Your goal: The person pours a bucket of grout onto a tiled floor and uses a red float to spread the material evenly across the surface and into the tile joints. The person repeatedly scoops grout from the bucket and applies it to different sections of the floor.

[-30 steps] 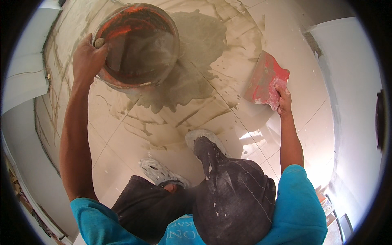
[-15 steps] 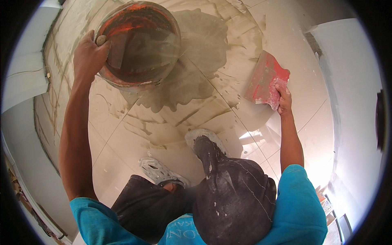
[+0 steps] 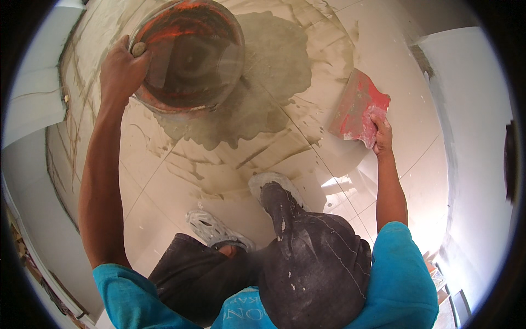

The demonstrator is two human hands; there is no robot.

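Observation:
Tilted over the floor at the upper left is a round bucket, dark outside with orange-red inner walls and grey-brown liquid in it. My left hand is closed at its left rim, a round tan knob showing by the thumb; what the knob belongs to is hidden. A grey-brown puddle of slurry lies beside and below the bucket on pale floor tiles. On the right, my right hand is closed around the edge of a flat red spreader, smeared with grey, held apart from the bucket.
Streaks of slurry mark the tiles around the puddle. My feet in whitish clogs are near the puddle's lower side. White walls stand at the left and right. Shelf-like items show at the lower right.
The bucket has shifted slightly up, together with my left hand. The puddle's right edge has spread a little outward. My right hand and the spreader have hardly moved.

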